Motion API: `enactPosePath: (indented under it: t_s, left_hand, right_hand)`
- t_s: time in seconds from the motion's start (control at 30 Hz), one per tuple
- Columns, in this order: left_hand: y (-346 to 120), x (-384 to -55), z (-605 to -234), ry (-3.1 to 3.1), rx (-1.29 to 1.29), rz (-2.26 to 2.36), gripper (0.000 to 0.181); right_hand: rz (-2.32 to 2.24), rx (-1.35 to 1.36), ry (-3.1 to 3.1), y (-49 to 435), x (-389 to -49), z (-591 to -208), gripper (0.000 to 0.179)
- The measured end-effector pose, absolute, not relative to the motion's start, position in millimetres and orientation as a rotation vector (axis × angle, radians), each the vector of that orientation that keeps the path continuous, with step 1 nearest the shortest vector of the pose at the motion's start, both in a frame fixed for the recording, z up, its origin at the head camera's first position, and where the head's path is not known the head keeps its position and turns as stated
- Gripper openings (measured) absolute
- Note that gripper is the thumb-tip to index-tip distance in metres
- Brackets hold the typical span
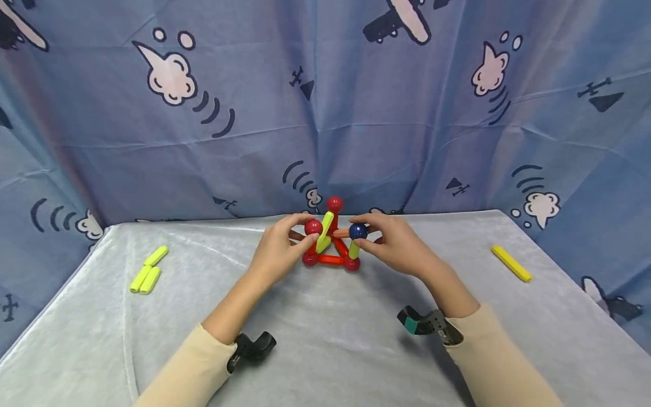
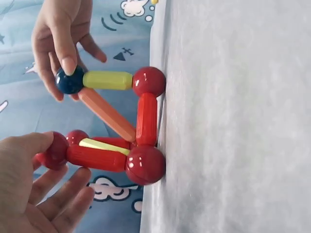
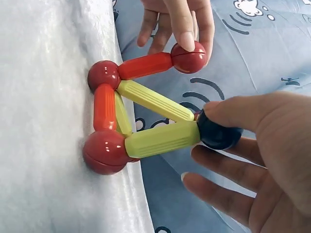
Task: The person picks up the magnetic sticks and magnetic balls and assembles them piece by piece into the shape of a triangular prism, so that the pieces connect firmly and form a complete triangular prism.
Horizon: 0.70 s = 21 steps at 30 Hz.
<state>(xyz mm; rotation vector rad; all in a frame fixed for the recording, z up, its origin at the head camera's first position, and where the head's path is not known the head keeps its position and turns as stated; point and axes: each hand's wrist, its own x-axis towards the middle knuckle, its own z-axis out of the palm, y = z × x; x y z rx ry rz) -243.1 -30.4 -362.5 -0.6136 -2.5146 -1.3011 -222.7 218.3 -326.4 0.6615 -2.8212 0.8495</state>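
Note:
On the table's far half stands a frame of magnetic rods and balls. My left hand (image 1: 278, 247) pinches a red ball (image 1: 313, 226) atop an upright red rod (image 2: 97, 158). My right hand (image 1: 399, 242) holds a dark blue ball (image 1: 358, 231) between thumb and fingers, atop an upright yellow-green rod (image 3: 163, 139). Red balls (image 1: 352, 263) and red rods (image 1: 331, 260) form the base. An orange rod (image 2: 107, 114) slants from the blue ball down toward the base. Behind, a third red ball (image 1: 334, 204) tops another red upright. Slanting yellow-green rods (image 3: 155, 100) also show; some joints are hidden.
Several short yellow-green rods (image 1: 155, 255) lie at the left of the white-covered table (image 1: 315, 350). A longer yellow rod (image 1: 511, 263) lies at the right. A patterned blue curtain (image 1: 274, 73) hangs behind the table's far edge.

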Motion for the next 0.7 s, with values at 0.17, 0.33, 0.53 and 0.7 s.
enactPosePath:
  t_s: [0.17, 0.33, 0.53, 0.7]
  left_hand:
    - [-31, -243, -363, -2.519, -0.621, -1.290, 0.036]
    - [-33, -245, -364, -2.504, -0.633, -1.269, 0.036]
    - [-33, -245, -366, -2.499, -0.645, -1.301, 0.036]
    - [-33, -246, -368, -2.497, -0.637, -1.338, 0.036]
  right_hand:
    - [0.831, 0.630, -2.849, 230, -218, -314, 0.048]
    - [0.784, 0.495, -2.849, 262, -210, -292, 0.039]
    - [0.726, 0.298, -2.802, 318, -210, -296, 0.037]
    - [0.665, 0.108, -2.928, 371, -214, -313, 0.046]
